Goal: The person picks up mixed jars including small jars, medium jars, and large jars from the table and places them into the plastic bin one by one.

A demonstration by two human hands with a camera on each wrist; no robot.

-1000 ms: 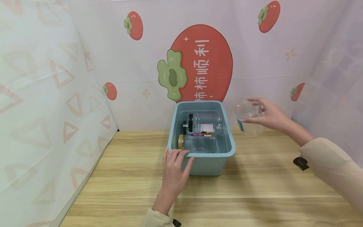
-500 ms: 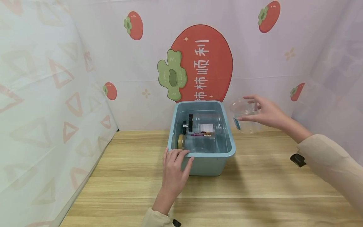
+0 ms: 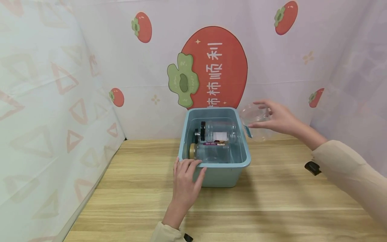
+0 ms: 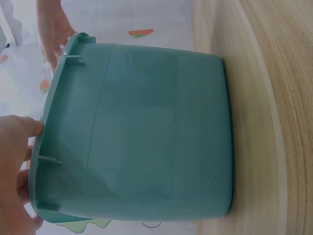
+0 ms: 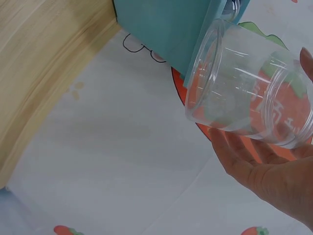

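In the head view a blue plastic bin [image 3: 223, 176] stands on the table. My left hand [image 3: 186, 183] grips its near rim at the left corner; in the left wrist view the thumb [image 4: 32, 126] lies on the outer side, with fingers over the rim. My right hand [image 3: 278, 117] holds a clear plastic jar [image 3: 255, 116] above the table, beside the bin's right rim. A blue label [image 3: 248, 131] shows on the jar. The right wrist view shows the same clear jar [image 5: 244, 83] without a lid, fingers along its side.
Inside the bin lie a clear jar with a black lid [image 3: 203, 131], another dark-lidded container [image 3: 197, 135], a yellow-lidded jar [image 3: 192, 151] and a purple wrapper [image 3: 210, 144]. A printed curtain [image 3: 136, 67] hangs behind the wooden table [image 3: 136, 188].
My right hand has moved left with the clear jar, from out over the table to the bin's right rim. The left hand and the bin stay put.
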